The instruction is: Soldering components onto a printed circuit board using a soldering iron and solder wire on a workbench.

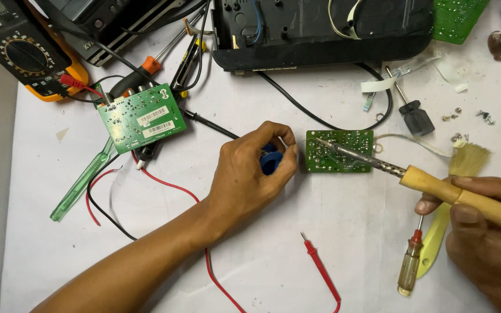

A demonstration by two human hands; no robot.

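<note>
A: What's on the left?
B: I see a multimeter (21, 49), cut off by the frame edge, then a green board (141, 117) lying over its leads.
A: Left hand?
B: My left hand (249, 174) is curled tight around a blue object (270, 160); mostly hidden, can't tell what it is.
A: And the work?
B: Small circuit board (338, 151) just beside those fingers. Soldering iron (436, 186) tip rests on it. My right hand (485, 232) grips the wooden handle, partly out of frame.
</note>
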